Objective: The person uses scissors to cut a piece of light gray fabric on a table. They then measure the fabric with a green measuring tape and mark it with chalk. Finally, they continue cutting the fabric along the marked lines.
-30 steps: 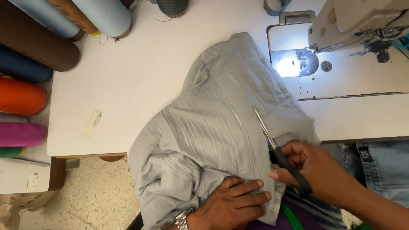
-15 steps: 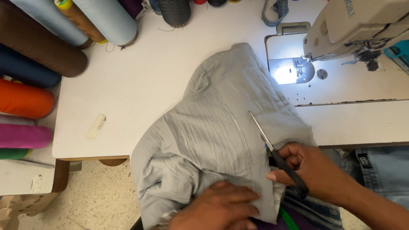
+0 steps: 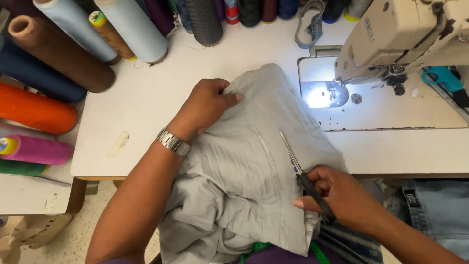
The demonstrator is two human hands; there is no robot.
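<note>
On a white sewing table, the left hand pinches grey striped fabric at its top edge; the right hand grips black-handled scissors, blades resting on the cloth.

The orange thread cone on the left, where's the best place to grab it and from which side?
Probably around its bare middle, from above. The orange thread cone lies on its side at the table's left edge, with a dark blue cone close behind and a pink cone in front; only the top is open.
</note>
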